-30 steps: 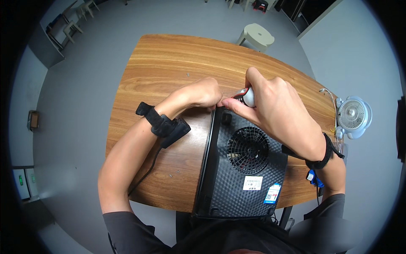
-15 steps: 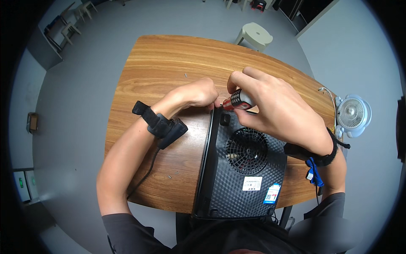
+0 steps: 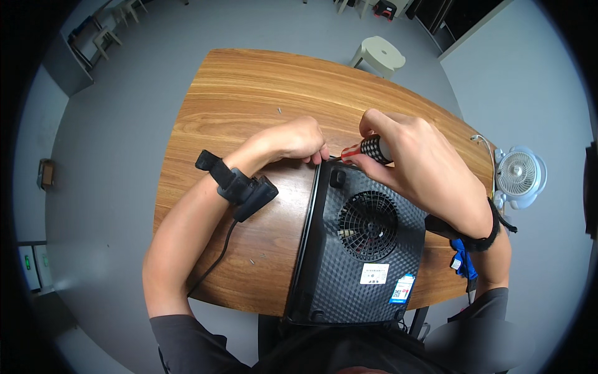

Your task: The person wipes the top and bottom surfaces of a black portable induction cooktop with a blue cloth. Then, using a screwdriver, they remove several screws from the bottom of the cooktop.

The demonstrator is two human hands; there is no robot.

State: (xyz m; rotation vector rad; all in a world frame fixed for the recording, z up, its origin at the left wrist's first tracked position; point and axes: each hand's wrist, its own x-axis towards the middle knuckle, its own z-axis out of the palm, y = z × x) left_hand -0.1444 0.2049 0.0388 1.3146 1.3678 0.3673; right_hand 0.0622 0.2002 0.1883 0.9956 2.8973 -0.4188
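Observation:
A black, flat induction cooker (image 3: 339, 287) lies underside up on the wooden table's near edge, with a round fan grille (image 3: 367, 225) in its textured base. My right hand (image 3: 414, 149) is closed around a screwdriver (image 3: 375, 149) with a red, black and white handle. The screwdriver leans almost level over the cooker's far edge, its tip pointing left. At the far left corner my left hand (image 3: 302, 138) is curled, its fingertips together against the edge. Whatever those fingers may pinch is too small to make out.
Small screws (image 3: 252, 262) lie on the wooden table (image 3: 249, 81), left of the cooker, and another screw (image 3: 280, 111) lies farther back. A light blue fan (image 3: 518, 171) with a cable stands at the right. Beyond the table is a pale stool (image 3: 380, 55).
My right hand has moved slightly right with the screwdriver, whose handle tilts lower. The gap between it and my left fingertips has grown. The left hand stays at the corner.

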